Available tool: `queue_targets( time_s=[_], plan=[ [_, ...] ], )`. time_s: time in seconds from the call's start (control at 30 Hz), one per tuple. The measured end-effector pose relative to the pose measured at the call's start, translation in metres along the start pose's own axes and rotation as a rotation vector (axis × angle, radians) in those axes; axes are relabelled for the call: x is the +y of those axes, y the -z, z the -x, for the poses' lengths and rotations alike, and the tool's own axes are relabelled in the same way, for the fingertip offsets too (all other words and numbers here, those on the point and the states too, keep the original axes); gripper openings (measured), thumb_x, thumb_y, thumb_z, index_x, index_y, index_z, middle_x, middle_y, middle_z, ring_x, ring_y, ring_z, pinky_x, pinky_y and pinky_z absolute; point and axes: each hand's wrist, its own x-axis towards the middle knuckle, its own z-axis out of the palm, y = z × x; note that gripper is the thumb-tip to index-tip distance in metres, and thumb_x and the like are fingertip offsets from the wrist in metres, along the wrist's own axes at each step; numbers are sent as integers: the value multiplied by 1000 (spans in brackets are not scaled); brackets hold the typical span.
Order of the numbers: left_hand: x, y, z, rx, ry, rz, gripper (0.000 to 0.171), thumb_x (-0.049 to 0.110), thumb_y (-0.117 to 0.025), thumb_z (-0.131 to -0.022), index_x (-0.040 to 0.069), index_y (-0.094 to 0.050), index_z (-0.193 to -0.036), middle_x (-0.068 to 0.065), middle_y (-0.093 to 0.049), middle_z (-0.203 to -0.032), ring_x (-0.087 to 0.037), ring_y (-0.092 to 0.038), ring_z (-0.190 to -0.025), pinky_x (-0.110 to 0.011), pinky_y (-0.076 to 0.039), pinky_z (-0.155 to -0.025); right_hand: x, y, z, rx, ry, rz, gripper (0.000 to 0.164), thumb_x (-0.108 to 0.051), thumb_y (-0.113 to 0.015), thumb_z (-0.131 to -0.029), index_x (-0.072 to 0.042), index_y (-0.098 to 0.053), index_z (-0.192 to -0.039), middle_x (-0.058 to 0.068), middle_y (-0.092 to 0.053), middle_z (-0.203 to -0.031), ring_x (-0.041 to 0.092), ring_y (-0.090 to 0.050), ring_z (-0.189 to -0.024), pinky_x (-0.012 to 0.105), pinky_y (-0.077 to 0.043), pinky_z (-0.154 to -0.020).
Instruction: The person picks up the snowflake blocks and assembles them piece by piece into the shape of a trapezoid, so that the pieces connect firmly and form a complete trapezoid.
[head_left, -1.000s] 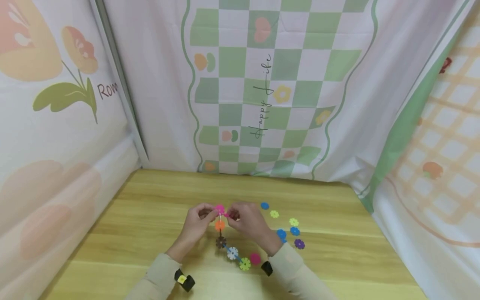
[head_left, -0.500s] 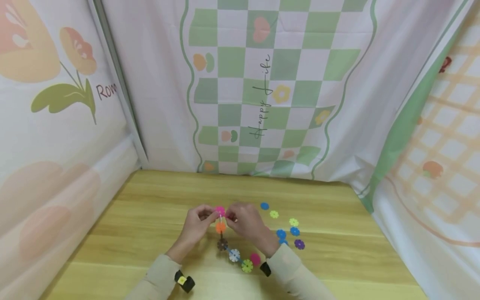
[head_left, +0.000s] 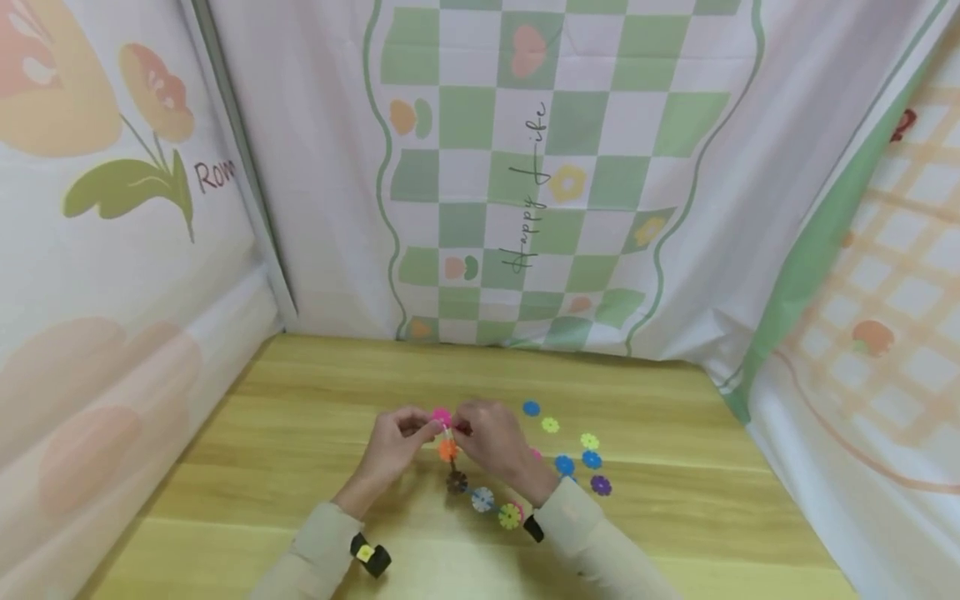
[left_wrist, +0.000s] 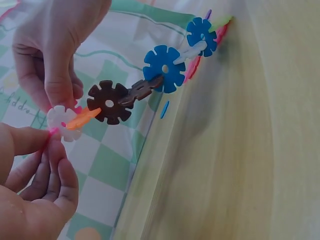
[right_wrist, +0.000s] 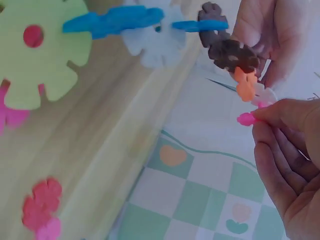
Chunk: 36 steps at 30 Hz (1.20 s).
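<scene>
A chain of notched plastic snowflake discs hangs between my two hands. In the head view my left hand (head_left: pixel 401 442) pinches a pink snowflake disc (head_left: pixel 441 417) at its upper end. My right hand (head_left: pixel 495 442) faces it, thumb and fingertip gripping a pink disc (right_wrist: pixel 246 119) beside the white disc (left_wrist: pixel 63 122). Below come an orange disc (head_left: pixel 447 451), brown discs (left_wrist: pixel 108 103), a blue disc (left_wrist: pixel 165 69), another white disc (head_left: pixel 482 500) and a yellow-green disc (head_left: pixel 511 516) at the loose end. Fingers partly cover the pink pieces.
Loose discs lie on the wooden table (head_left: pixel 300 467) right of my right hand: blue (head_left: pixel 531 408), yellow-green (head_left: pixel 589 441) and purple (head_left: pixel 601 484) ones among them. A pink disc (head_left: pixel 536 454) shows beside the right wrist. Printed curtains (head_left: pixel 525 208) enclose the back and sides.
The chain's loose end has swung right and slightly up, its yellow-green disc now overlapping the pink one on the table. Both hands stay nearly in place, still pinching.
</scene>
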Motion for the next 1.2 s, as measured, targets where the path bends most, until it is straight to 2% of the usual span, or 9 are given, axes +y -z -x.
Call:
queue_targets(
  time_s=[0.17,0.3,0.43,0.57,0.7,0.87,1.0,1.2],
  plan=[
    [-2,-2,0,-80,27,-33,33,31,-73,-101,3,-71,-118,-12,-76,-112,-27,-73,-104,-30,-63,-90,2,7,1,-55,25,-7,8,2,-83,-85,-6,-80,-86,4,-77,-81,10,-70,-67,11,-55,-63],
    [-1,-4,3,-167,41,-20,44,36,-71,-102,2,-67,-130,-14,-74,-123,-24,-72,-112,-31,-62,-94,4,10,2,-97,61,-45,6,-4,-85,-86,-7,-80,-88,3,-78,-83,9,-70,-70,9,-54,-66],
    [0,-7,5,-213,33,6,40,33,-72,-102,2,-68,-127,-15,-74,-117,-22,-73,-108,-27,-62,-90,10,16,4,-162,79,-85,5,-10,-85,-89,-9,-80,-91,0,-77,-85,7,-69,-73,14,-57,-68],
    [2,-7,3,-177,43,-4,40,35,-76,-98,3,-71,-123,-9,-75,-111,-16,-73,-100,-24,-61,-86,22,29,14,-226,43,-129,6,-9,-83,-91,-8,-79,-95,3,-78,-89,9,-72,-78,23,-63,-72],
    [6,-2,2,-118,57,17,37,34,-80,-95,6,-74,-118,-7,-77,-110,-15,-73,-99,-22,-61,-88,37,47,31,-299,-47,-126,11,-10,-82,-92,-6,-77,-101,8,-78,-96,15,-74,-84,28,-65,-77],
    [11,5,2,-73,60,37,36,33,-82,-94,8,-75,-119,-9,-77,-111,-16,-71,-99,-30,-61,-90,55,63,59,-391,-184,-152,19,-9,-80,-93,1,-76,-108,13,-78,-103,20,-74,-89,30,-65,-79],
    [14,10,1,-31,66,42,36,34,-82,-94,10,-75,-119,-5,-76,-109,-15,-69,-98,-34,-61,-89,64,60,78,-433,-264,-252,16,-4,-80,-90,2,-76,-105,13,-79,-99,19,-75,-87,29,-65,-78],
    [15,14,0,7,54,66,37,31,-82,-93,8,-73,-120,-3,-75,-107,-15,-69,-96,-30,-62,-88,59,41,94,-493,-277,-324,16,-9,-81,-91,-5,-77,-107,6,-77,-99,8,-71,-87,20,-62,-78]
  ],
)
